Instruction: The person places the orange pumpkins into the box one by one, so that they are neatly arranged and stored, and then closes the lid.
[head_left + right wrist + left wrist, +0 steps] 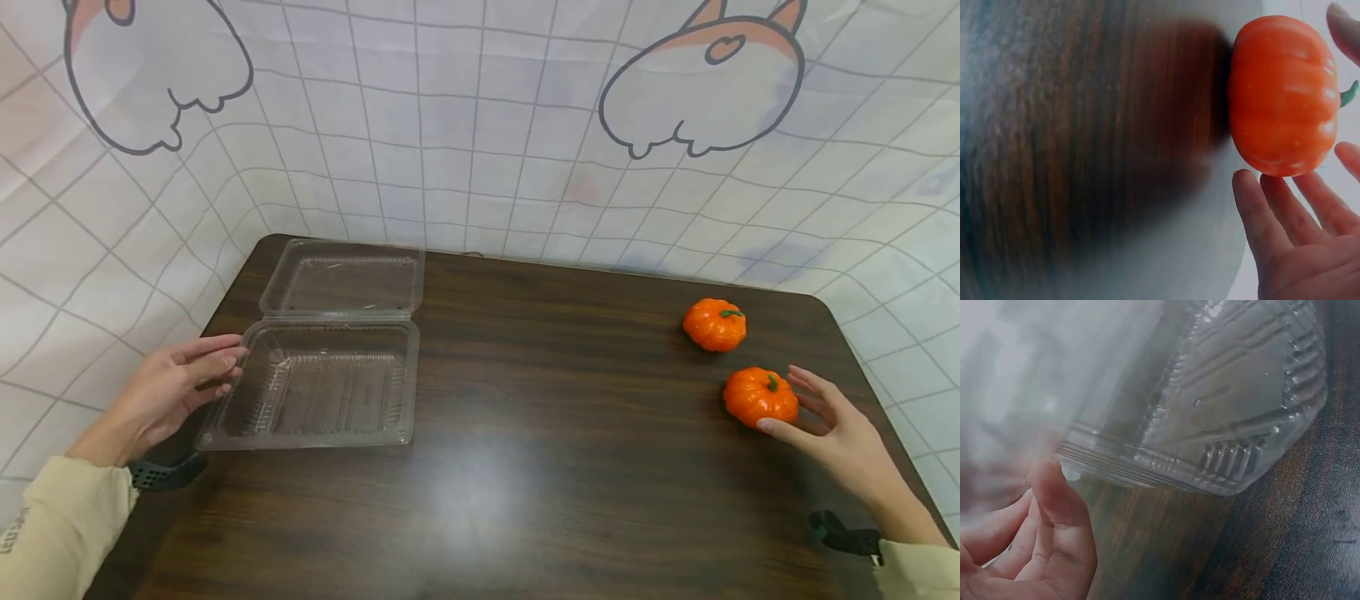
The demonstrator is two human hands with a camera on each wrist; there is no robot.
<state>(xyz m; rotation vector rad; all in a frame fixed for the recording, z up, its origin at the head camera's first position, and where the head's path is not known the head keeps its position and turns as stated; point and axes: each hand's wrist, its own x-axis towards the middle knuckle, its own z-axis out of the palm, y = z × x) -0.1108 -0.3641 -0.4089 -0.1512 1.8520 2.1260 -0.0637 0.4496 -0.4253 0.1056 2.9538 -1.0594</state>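
A clear plastic clamshell container (333, 400) lies on the left of the table, its lid (345, 279) folded back behind it. My left hand (183, 383) pinches the left rim of its base between thumb and fingers; in the left wrist view the fingertips (1054, 487) are right at the clear wall. On the right, a small orange pumpkin (759, 397) with a green stem sits on the table. My right hand (847, 433) spreads around its right side, thumb in front and fingers behind. In the right wrist view the fingers (1285, 212) reach the pumpkin's side while the thumb (1344, 28) stands apart from it.
A second orange pumpkin (715, 325) sits just behind the first, toward the table's back right. The dark wood table (540, 400) stretches between the hands. A white grid-patterned cloth (517, 125) with cartoon animals hangs around its back and sides.
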